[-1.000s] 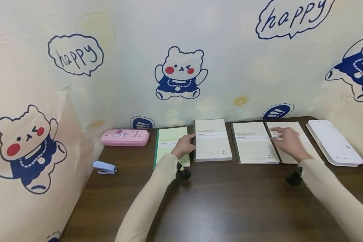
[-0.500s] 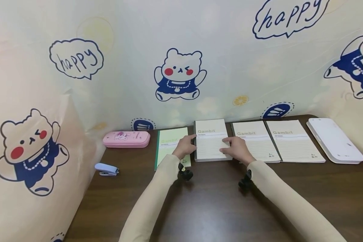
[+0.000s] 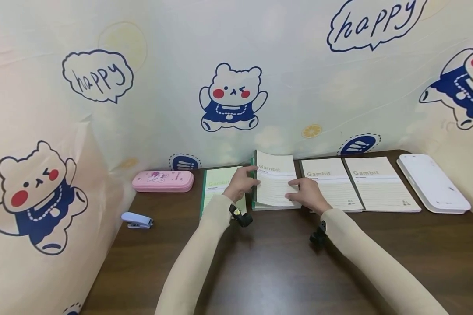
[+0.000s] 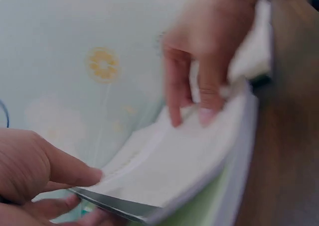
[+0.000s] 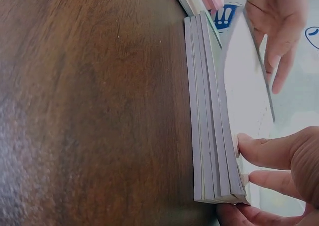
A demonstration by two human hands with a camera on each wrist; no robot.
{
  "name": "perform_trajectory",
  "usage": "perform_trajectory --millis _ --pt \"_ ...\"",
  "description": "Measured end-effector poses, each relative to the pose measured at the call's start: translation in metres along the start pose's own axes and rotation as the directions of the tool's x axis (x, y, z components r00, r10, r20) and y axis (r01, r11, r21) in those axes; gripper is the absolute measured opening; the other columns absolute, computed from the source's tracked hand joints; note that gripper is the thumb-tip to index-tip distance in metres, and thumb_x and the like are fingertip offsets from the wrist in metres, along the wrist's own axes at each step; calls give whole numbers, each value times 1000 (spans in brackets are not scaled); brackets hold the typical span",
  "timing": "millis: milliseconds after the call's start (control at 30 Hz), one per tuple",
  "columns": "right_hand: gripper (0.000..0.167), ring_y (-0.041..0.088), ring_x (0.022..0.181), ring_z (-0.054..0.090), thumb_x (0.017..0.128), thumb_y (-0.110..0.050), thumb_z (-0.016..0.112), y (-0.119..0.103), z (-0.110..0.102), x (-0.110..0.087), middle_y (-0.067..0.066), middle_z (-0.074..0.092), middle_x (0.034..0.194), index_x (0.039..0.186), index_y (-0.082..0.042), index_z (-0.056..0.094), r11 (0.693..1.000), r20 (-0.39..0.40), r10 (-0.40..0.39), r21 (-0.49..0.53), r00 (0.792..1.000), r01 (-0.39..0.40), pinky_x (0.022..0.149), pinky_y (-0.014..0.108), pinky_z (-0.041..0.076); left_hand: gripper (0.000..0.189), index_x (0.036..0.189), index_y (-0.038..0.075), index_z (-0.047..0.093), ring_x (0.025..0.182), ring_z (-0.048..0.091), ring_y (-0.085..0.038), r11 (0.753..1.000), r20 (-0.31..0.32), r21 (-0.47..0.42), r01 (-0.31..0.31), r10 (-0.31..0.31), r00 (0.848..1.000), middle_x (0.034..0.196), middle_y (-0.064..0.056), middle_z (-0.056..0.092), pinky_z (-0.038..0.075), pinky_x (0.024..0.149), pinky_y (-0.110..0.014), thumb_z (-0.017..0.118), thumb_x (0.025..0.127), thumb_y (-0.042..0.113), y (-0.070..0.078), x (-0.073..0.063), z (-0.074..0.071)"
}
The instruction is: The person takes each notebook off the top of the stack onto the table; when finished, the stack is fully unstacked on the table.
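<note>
Raising the spine of the top notebook (image 3: 274, 186), flat half a second ago; pinching it in the left hand (image 3: 239, 182), gripping the right edge of the stack (image 5: 205, 116) with the right hand (image 3: 309, 194), beside the green notebook (image 3: 214, 180) on the table (image 3: 295, 262).

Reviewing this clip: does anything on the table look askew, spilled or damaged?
One thing: the top notebook on the middle stack sits askew, bowed, its spine side raised by the left hand, exposing a green cover beneath. It's being held that way, so probably not damage. I see no spill or tear.
</note>
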State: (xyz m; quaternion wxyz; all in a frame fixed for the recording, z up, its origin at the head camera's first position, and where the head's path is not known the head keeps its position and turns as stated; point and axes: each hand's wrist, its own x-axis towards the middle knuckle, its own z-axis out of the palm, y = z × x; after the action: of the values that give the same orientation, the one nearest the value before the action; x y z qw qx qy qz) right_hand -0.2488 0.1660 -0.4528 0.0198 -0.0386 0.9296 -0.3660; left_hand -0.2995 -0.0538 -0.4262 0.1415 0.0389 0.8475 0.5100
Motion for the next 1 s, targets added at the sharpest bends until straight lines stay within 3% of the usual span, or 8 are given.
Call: perform_trajectory --millis 100,267,400,500,600,767,900,1000 --pt "48 33 112 57 83 -18 75 1 -1 0 23 61 129 125 2 63 1000 8 13 22 1000 -14 95 49 46 63 144 17 48 97 66 -29 989 71 -134 63 -53 996 153 -15 35 56 83 -43 65 87 -3 1 4 -4" --pt "48 32 110 57 83 -17 75 2 0 -1 22 61 129 126 -1 63 999 15 24 29 1000 -25 93 48 47 66 147 19 43 87 68 -23 977 164 -179 118 -89 982 141 -18 46 57 78 -42 59 89 -8 -4 4 -5" --pt "49 34 111 59 84 -19 74 3 -1 -2 23 61 128 128 -1 62 999 17 10 49 1000 -11 91 47 49 65 146 21 43 62 57 -14 979 151 -182 92 -65 986 140 -18 47 58 72 -39 57 90 -7 -5 3 -4" --pt "49 34 111 62 86 -20 73 6 -4 -5 24 63 125 129 0 61 997 26 14 75 1000 -16 87 45 52 63 145 22 44 60 53 -12 982 124 -177 63 -41 991 142 -17 44 56 67 -35 57 90 -6 -5 0 -9" --pt "48 34 108 65 87 -17 71 6 1 -5 25 65 121 130 2 59 996 56 14 89 998 -19 82 41 54 63 144 21 45 67 59 -16 978 81 -202 57 -42 996 138 -16 46 55 62 -33 56 89 -8 -14 -13 -28" --pt "46 37 108 64 87 -14 69 9 0 -4 28 64 120 129 3 60 998 69 6 62 998 -10 78 39 54 63 143 23 46 85 63 -22 953 56 -292 73 -59 997 140 -11 43 57 67 -37 54 90 -11 -27 -54 -66" --pt "46 39 108 63 87 -14 70 10 -3 -1 29 64 120 128 3 60 999 65 -16 40 998 13 79 43 54 64 143 28 46 93 66 -24 943 65 -325 75 -57 996 146 -4 39 57 77 -43 55 91 -9 -45 -116 -83" --pt "46 40 108 63 87 -15 69 10 -7 0 29 64 119 128 4 60 999 70 -25 27 997 23 80 45 54 65 144 27 45 92 68 -25 940 89 -332 79 -52 995 143 -10 46 57 80 -43 55 90 -8 -61 -169 -84"
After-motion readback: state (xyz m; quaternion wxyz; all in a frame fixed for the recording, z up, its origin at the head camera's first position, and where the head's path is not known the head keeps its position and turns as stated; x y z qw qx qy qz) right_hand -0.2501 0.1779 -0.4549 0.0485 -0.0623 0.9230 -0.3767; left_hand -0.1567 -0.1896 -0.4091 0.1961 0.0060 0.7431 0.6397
